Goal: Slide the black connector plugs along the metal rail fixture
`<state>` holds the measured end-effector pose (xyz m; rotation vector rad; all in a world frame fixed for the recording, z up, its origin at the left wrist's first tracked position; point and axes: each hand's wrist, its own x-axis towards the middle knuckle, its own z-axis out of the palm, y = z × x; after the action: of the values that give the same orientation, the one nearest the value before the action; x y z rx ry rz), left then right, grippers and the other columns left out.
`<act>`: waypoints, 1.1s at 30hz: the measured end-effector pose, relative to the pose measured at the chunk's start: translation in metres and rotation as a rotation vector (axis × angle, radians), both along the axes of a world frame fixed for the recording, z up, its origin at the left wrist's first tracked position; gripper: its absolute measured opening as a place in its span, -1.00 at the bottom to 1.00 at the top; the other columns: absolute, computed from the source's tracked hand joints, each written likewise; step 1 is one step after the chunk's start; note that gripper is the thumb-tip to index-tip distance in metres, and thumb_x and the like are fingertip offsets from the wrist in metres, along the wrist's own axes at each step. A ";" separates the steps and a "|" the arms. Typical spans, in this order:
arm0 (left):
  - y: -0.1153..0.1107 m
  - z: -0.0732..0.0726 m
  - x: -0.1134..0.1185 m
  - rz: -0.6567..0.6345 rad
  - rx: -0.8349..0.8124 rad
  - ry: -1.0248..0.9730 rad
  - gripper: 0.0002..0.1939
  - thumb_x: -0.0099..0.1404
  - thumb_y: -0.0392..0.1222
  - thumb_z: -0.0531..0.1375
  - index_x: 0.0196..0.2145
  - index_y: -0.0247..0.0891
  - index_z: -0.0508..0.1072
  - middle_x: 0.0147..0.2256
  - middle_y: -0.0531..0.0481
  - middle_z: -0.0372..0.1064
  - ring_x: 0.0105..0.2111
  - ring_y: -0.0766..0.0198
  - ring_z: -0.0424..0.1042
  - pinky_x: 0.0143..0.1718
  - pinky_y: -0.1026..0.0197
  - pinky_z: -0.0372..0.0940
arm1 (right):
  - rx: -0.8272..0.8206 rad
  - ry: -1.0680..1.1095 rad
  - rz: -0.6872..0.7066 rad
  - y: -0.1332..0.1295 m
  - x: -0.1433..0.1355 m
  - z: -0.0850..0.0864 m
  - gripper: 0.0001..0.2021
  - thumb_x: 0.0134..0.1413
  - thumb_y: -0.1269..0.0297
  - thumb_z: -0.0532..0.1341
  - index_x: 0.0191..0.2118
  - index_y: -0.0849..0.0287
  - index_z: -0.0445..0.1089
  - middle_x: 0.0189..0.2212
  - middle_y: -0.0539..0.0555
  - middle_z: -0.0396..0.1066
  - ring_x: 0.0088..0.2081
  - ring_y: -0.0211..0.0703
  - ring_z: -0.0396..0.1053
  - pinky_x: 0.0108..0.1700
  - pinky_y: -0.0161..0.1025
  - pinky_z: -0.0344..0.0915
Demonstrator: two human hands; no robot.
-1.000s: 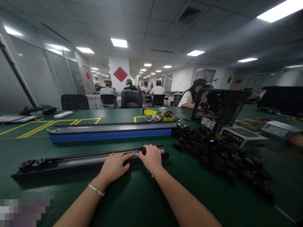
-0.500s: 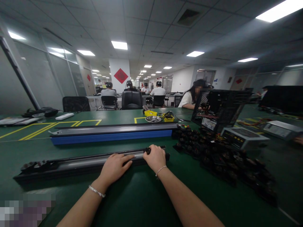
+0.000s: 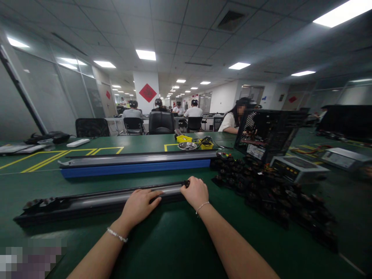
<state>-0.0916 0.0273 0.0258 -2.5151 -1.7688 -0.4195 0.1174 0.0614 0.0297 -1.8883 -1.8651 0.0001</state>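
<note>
A long black channel-shaped tray (image 3: pixel 95 203) with a shiny grey inside lies across the green table in front of me. A row of small black parts (image 3: pixel 43 204) sits in its left end. My left hand (image 3: pixel 141 207) rests on the tray near its middle, thumb and index finger stretched out and apart, other fingers partly hidden. At the tray's right end, my right hand (image 3: pixel 196 192) is closed with its fingertips on a small black part (image 3: pixel 186 183), mostly covered by the fingers. Many similar dark parts lie in a heap (image 3: pixel 261 193) to the right.
Behind the tray lies a second long channel on a blue base (image 3: pixel 136 167). Farther back are a metal dish (image 3: pixel 187 146) and yellow bins (image 3: pixel 184 138). An open computer case (image 3: pixel 264 133) and a power supply (image 3: pixel 299 169) stand right. A co-worker (image 3: pixel 231 122) sits behind the case.
My right hand has shifted slightly right along the tray, with the small black part at its fingertips. My left hand stays at nearly the same spot on the tray.
</note>
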 end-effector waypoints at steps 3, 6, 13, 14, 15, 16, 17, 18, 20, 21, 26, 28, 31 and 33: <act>0.000 0.000 0.000 -0.005 0.000 0.006 -0.54 0.26 0.14 -0.16 -0.03 0.08 0.35 -0.18 0.05 0.45 -0.16 0.21 0.37 -0.11 0.11 0.15 | 0.021 -0.003 0.008 0.001 0.003 -0.001 -0.83 -0.07 0.23 0.09 -0.36 0.16 0.35 -0.34 0.13 0.43 -0.23 -0.05 0.32 -0.25 -0.21 0.14; 0.001 -0.001 -0.001 0.000 0.000 0.009 -0.54 0.26 0.13 -0.17 -0.05 0.06 0.37 -0.18 0.04 0.45 -0.15 0.21 0.37 -0.11 0.11 0.15 | 0.030 -0.016 0.029 0.002 0.009 -0.002 -0.83 -0.07 0.23 0.08 -0.36 0.17 0.34 -0.35 0.13 0.42 -0.24 -0.05 0.31 -0.26 -0.21 0.13; 0.000 0.001 -0.001 0.000 -0.006 -0.001 -0.53 0.26 0.14 -0.17 -0.06 0.04 0.38 -0.15 0.04 0.44 -0.12 0.20 0.36 -0.08 0.10 0.14 | 0.045 -0.054 0.002 0.003 0.018 -0.003 -0.83 -0.07 0.23 0.08 -0.36 0.18 0.32 -0.39 0.12 0.40 -0.27 -0.04 0.31 -0.24 -0.18 0.12; 0.000 0.001 -0.001 -0.001 -0.007 -0.004 -0.53 0.26 0.14 -0.17 -0.06 0.03 0.38 -0.14 0.04 0.44 -0.12 0.20 0.36 -0.07 0.09 0.14 | 0.050 -0.055 -0.005 0.003 0.018 -0.003 -0.83 -0.07 0.23 0.08 -0.36 0.17 0.32 -0.39 0.12 0.40 -0.26 -0.04 0.30 -0.23 -0.17 0.12; -0.001 0.001 -0.001 -0.002 -0.006 -0.007 -0.53 0.26 0.14 -0.16 -0.07 0.02 0.38 -0.14 0.04 0.44 -0.12 0.20 0.36 -0.07 0.09 0.14 | 0.061 -0.056 -0.016 0.002 0.018 -0.004 -0.84 -0.07 0.24 0.08 -0.37 0.17 0.32 -0.38 0.13 0.39 -0.25 -0.04 0.29 -0.23 -0.17 0.12; 0.000 0.000 -0.001 -0.001 -0.005 -0.009 -0.53 0.26 0.14 -0.16 -0.08 0.01 0.39 -0.14 0.04 0.44 -0.12 0.20 0.36 -0.06 0.09 0.14 | 0.077 -0.056 -0.027 0.002 0.017 -0.005 -0.84 -0.07 0.24 0.08 -0.37 0.17 0.32 -0.36 0.14 0.38 -0.23 -0.03 0.28 -0.22 -0.17 0.13; 0.000 0.000 -0.001 0.000 -0.003 -0.011 -0.53 0.26 0.14 -0.16 -0.09 0.00 0.40 -0.15 0.03 0.44 -0.13 0.20 0.36 -0.07 0.09 0.14 | 0.098 -0.052 -0.038 0.002 0.017 -0.006 -0.84 -0.08 0.24 0.08 -0.37 0.17 0.32 -0.32 0.15 0.36 -0.20 -0.02 0.26 -0.21 -0.17 0.13; 0.000 0.000 -0.001 0.001 0.000 -0.012 -0.53 0.26 0.14 -0.16 -0.10 -0.01 0.40 -0.15 0.03 0.44 -0.13 0.20 0.36 -0.07 0.09 0.14 | 0.123 -0.042 -0.045 0.002 0.017 -0.007 -0.84 -0.09 0.24 0.09 -0.36 0.17 0.32 -0.27 0.17 0.35 -0.15 0.00 0.24 -0.19 -0.17 0.13; 0.001 -0.001 -0.002 0.000 0.000 -0.011 -0.53 0.25 0.14 -0.15 -0.11 -0.04 0.42 -0.17 0.02 0.45 -0.14 0.20 0.36 -0.07 0.10 0.14 | 0.158 -0.008 -0.042 0.002 0.017 -0.008 -0.83 -0.11 0.25 0.11 -0.34 0.17 0.33 -0.16 0.18 0.30 -0.07 0.02 0.19 -0.14 -0.18 0.12; 0.001 -0.002 -0.002 -0.001 -0.001 -0.009 -0.52 0.25 0.14 -0.15 -0.12 -0.04 0.42 -0.17 0.01 0.45 -0.14 0.19 0.37 -0.07 0.10 0.14 | 0.158 0.017 -0.035 0.002 0.017 -0.009 -0.82 -0.12 0.25 0.11 -0.33 0.17 0.32 -0.12 0.18 0.28 -0.06 0.01 0.18 -0.13 -0.19 0.12; 0.002 -0.004 -0.003 -0.002 0.005 -0.009 -0.52 0.25 0.15 -0.15 -0.14 -0.06 0.43 -0.19 0.01 0.45 -0.15 0.18 0.37 -0.08 0.09 0.14 | 0.086 0.139 -0.030 0.005 0.019 -0.011 -0.77 -0.10 0.27 0.09 -0.24 0.16 0.26 -0.22 0.11 0.32 -0.17 -0.07 0.26 -0.18 -0.22 0.15; 0.002 -0.004 -0.003 -0.006 0.005 -0.010 -0.52 0.25 0.15 -0.15 -0.15 -0.06 0.43 -0.19 0.00 0.45 -0.15 0.19 0.36 -0.08 0.09 0.14 | 0.081 0.163 -0.030 0.005 0.020 -0.011 -0.71 -0.11 0.26 0.09 -0.18 0.16 0.24 -0.22 0.11 0.32 -0.17 -0.07 0.26 -0.18 -0.23 0.15; 0.003 -0.004 -0.003 -0.004 -0.003 -0.019 -0.53 0.25 0.15 -0.14 -0.16 -0.08 0.44 -0.20 -0.01 0.45 -0.16 0.19 0.36 -0.08 0.10 0.14 | 0.078 0.176 -0.028 0.005 0.021 -0.010 -0.66 -0.12 0.27 0.10 -0.13 0.15 0.21 -0.16 0.12 0.31 -0.14 -0.05 0.26 -0.17 -0.24 0.14; 0.003 -0.004 -0.004 -0.002 -0.006 -0.022 -0.52 0.25 0.15 -0.14 -0.16 -0.09 0.44 -0.21 -0.01 0.45 -0.16 0.19 0.36 -0.08 0.10 0.14 | 0.068 0.184 -0.033 0.006 0.022 -0.010 -0.65 -0.12 0.28 0.10 -0.12 0.14 0.20 -0.15 0.11 0.31 -0.14 -0.05 0.27 -0.17 -0.23 0.15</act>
<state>-0.0952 0.0300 0.0214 -2.5259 -1.7781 -0.4445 0.1390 0.0671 0.0199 -1.8081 -1.6908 0.0948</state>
